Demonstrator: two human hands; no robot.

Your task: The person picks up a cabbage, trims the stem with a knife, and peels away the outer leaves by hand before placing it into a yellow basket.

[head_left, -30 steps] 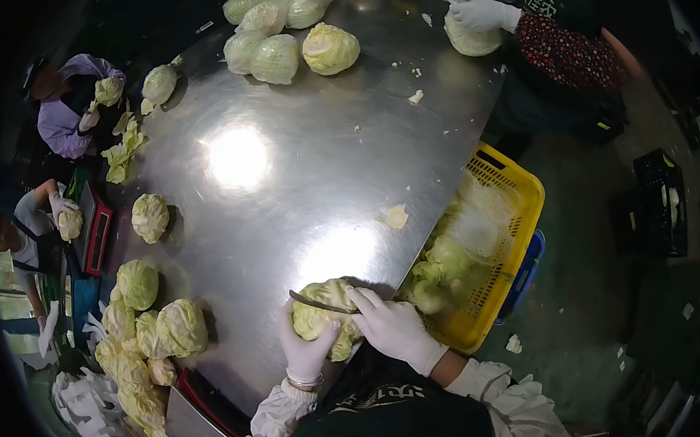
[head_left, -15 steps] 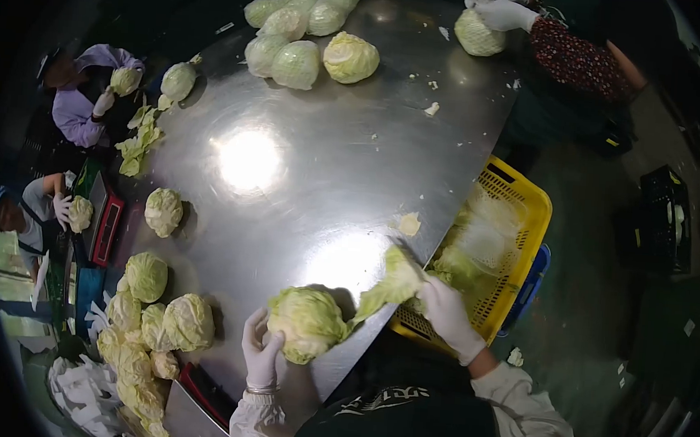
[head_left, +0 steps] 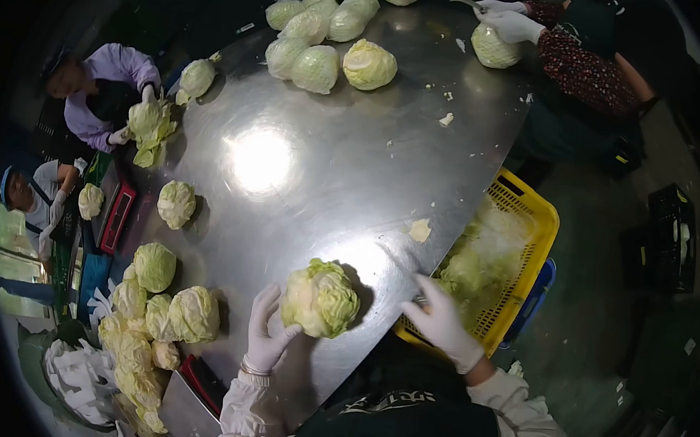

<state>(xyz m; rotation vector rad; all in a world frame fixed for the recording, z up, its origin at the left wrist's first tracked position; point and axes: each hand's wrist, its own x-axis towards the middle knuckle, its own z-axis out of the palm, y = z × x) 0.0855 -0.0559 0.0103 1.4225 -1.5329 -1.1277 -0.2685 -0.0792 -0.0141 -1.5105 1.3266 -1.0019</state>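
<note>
One cabbage [head_left: 320, 298] against left hand [head_left: 267, 334].

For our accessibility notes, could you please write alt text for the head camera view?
Seen from above, a person's gloved left hand rests against a cabbage on a shiny steel table, while the open right hand hovers by a yellow crate of leaf trimmings. Other workers handle cabbages around the table, with more heads piled at its edges.

table: steel [head_left: 347, 145], glare from overhead light; floor: dark green [head_left: 595, 317]; surroundings: dim
</note>
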